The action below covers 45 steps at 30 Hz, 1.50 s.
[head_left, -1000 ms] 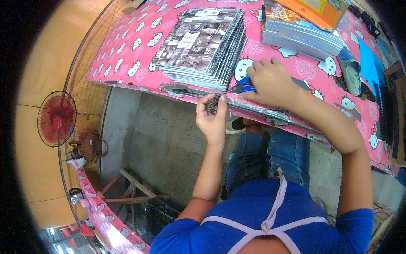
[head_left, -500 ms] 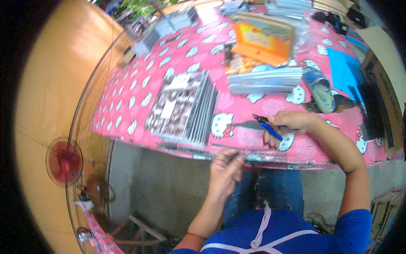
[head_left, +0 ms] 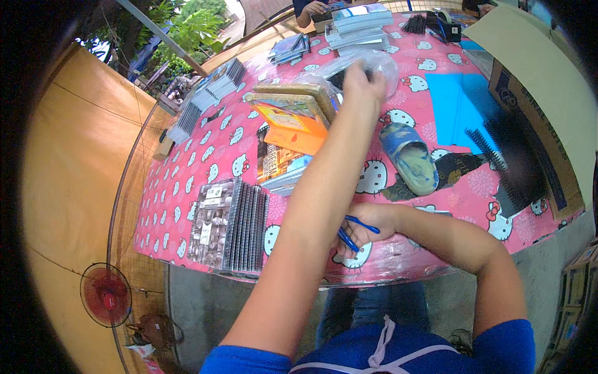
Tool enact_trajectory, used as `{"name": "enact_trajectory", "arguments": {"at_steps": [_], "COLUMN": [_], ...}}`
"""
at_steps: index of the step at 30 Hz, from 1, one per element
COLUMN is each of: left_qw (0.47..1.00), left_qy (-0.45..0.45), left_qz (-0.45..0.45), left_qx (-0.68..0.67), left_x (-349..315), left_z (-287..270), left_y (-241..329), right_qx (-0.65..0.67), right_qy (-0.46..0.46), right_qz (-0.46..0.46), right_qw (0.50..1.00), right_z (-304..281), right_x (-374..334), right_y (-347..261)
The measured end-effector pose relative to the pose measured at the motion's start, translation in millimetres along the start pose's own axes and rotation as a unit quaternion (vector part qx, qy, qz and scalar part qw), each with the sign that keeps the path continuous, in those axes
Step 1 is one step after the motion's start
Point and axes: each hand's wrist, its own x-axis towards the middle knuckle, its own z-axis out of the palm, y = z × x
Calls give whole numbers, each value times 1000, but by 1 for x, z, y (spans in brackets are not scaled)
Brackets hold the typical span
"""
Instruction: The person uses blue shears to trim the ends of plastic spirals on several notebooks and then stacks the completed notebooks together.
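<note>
My left hand (head_left: 365,86) reaches far across the table into a clear plastic bag (head_left: 389,65). Its thumb and fingers are apart over dark contents, with the fingertips partly hidden. Under my left forearm, near the table's front edge, my right hand (head_left: 375,223) is closed on blue-handled cutting pliers (head_left: 347,240); their jaws are out of sight. To the left stands a stack of spiral-bound notebooks (head_left: 215,225) with grey patterned covers. Behind my forearm, an orange box-like piece (head_left: 291,128) leans on more books (head_left: 277,181), partly covered by the arm.
A blue-and-cream slipper (head_left: 412,159) lies right of my arm. Blue sheets (head_left: 450,109) and black spiral coils (head_left: 486,148) are farther right, beside a cardboard box (head_left: 536,137). Book stacks (head_left: 358,28) stand at the back, near another person's hand (head_left: 316,7). A fan (head_left: 106,296) is at left.
My left hand has gone from the table's front edge to the plastic bag at the back. My right hand keeps the pliers, now lower and beneath my left forearm. The view has shifted.
</note>
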Motion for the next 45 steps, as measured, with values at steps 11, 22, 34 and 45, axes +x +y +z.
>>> {"name": "enact_trajectory", "arguments": {"at_steps": [11,22,34,45], "left_qw": [889,287,352,349], "left_qy": [-262,60,38,26], "left_qz": [-58,119,155,159], "left_qx": [372,949,922,923], "left_x": [-259,-322,-323,-319], "left_z": [-4,-200,-213,-214], "left_y": [66,193,196,198], "right_qx": [-442,-587,-801,-477], "right_qy": [43,139,184,134], "right_qz": [-186,-289,-386,-94], "right_qw": [876,743,419,863], "right_z": [16,100,117,101], "right_x": [-18,76,111,124], "right_y": [-3,4,-7,-12]}}
